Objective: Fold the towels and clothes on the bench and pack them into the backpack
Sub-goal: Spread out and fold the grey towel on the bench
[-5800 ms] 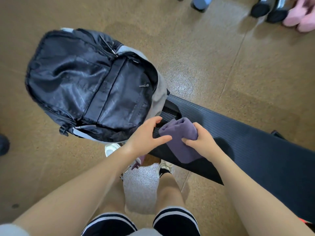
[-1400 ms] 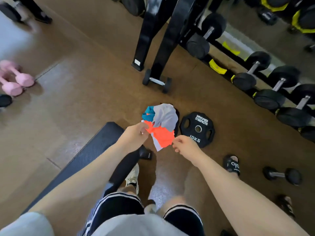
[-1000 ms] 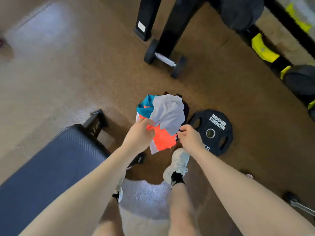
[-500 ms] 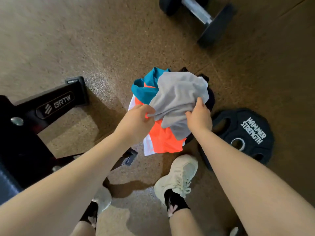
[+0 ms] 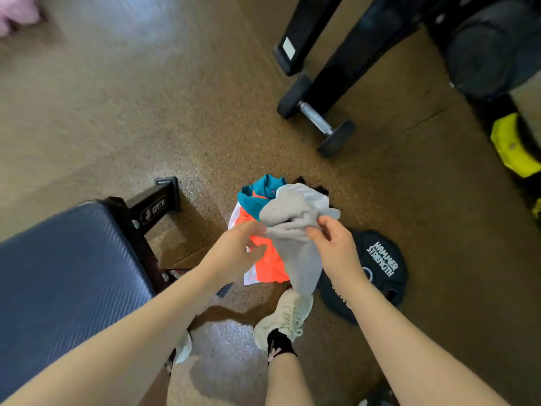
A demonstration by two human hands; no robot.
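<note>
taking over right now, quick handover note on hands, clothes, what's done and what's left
Left hand: grips the orange garment, held off the floor.
Right hand: pinches the grey garment in the same bundle, with the teal piece.
Bench: pad bare where visible.
Backpack: out of view.
Done: nothing confirmable here.
Left: fold these pieces and pack them.

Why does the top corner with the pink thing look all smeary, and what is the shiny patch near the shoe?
Head view: the pink shape at the top left and the floor around it are streaked by motion blur, while the crumpled grey cloth in the hands looks sharper. Head view: the pale patch of speckled brown floor beside the cream sneaker is glare from light above. Head view: the wide lens bends the edges.
</note>
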